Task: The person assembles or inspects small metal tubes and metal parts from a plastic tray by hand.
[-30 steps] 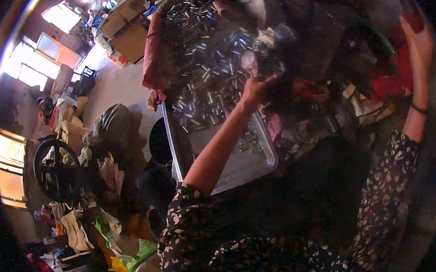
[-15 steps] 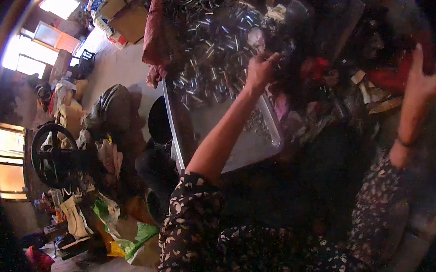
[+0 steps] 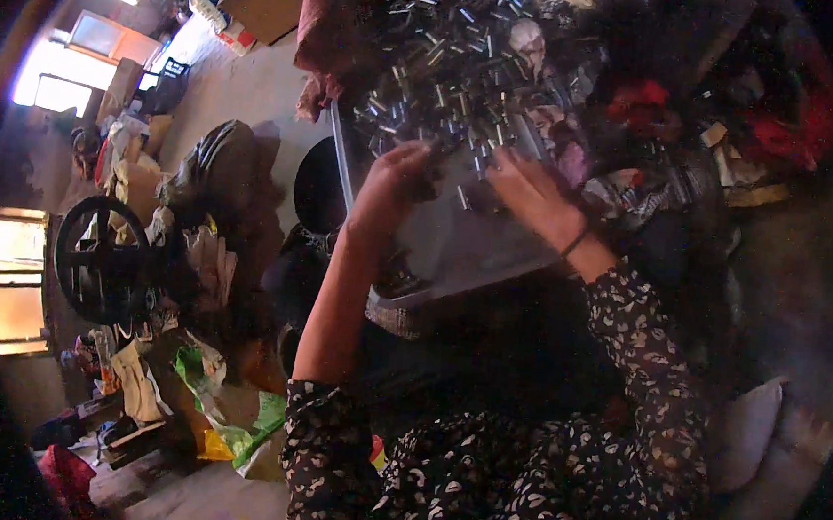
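A translucent pale tray (image 3: 458,275) lies in front of me, its far part covered with many small shiny metal tubes (image 3: 462,102). My left hand (image 3: 402,173) is over the tray's left part, beside the near edge of the pile. Its fingers are curled in, and whatever they may hold is hidden. Over the right part is my right hand (image 3: 531,193), fingers stretched toward the tubes and touching the pile's near side. One loose metal tube (image 3: 464,198) lies between the two hands. A crumpled pale wad (image 3: 527,42) rests among the pieces farther back.
Reddish cloth (image 3: 317,29) hangs over the tray's far left side. Right of the tray lie crumpled cloths and wrappings (image 3: 627,191) and red fabric (image 3: 639,104). A dark wheel (image 3: 104,261) stands at the left, with green-and-white plastic sacks (image 3: 238,430) below it.
My right hand has come in from the far right to the tray. My left hand has drawn back toward me and left. The view has shifted slightly, and more of the tray's near end shows.
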The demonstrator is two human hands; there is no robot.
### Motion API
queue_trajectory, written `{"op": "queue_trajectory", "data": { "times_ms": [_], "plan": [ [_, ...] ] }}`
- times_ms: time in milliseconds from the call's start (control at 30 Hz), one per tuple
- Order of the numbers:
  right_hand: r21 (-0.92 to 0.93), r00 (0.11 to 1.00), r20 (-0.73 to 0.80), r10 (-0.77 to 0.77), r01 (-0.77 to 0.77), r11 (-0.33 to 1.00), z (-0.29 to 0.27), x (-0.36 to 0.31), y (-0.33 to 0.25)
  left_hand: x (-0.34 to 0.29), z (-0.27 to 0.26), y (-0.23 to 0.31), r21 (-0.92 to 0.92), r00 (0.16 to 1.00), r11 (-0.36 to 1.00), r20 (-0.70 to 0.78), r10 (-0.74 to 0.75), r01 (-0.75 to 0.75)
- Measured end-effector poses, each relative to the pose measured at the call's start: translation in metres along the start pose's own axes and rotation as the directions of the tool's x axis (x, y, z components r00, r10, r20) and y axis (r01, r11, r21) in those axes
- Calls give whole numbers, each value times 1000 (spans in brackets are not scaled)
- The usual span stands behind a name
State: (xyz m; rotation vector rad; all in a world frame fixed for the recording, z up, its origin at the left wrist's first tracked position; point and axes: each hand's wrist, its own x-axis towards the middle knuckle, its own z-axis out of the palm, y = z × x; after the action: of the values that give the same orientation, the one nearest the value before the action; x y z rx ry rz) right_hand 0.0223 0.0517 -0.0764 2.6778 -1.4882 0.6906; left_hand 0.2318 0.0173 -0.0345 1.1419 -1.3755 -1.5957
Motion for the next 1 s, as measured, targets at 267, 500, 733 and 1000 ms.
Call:
{"op": "queue_trajectory", "data": {
  "times_ms": [267,500,733,1000],
  "plan": [
    [504,930,79,358,-347,791,-18,16,-22,-43,-23,21,908,977,379,-208,41,178],
    [762,935,68,349,-275,587,-4,14,-10,-48,-3,9,974,993,-198,-119,-18,113],
    [737,951,43,307,-237,633,-16,14,-15,-43,1,-3,938,978,-289,-206,-28,190],
    [656,963,31,268,-221,721,-18,13,-19,-35,14,-12,932,982,-355,-134,-136,78]
  ]
}}
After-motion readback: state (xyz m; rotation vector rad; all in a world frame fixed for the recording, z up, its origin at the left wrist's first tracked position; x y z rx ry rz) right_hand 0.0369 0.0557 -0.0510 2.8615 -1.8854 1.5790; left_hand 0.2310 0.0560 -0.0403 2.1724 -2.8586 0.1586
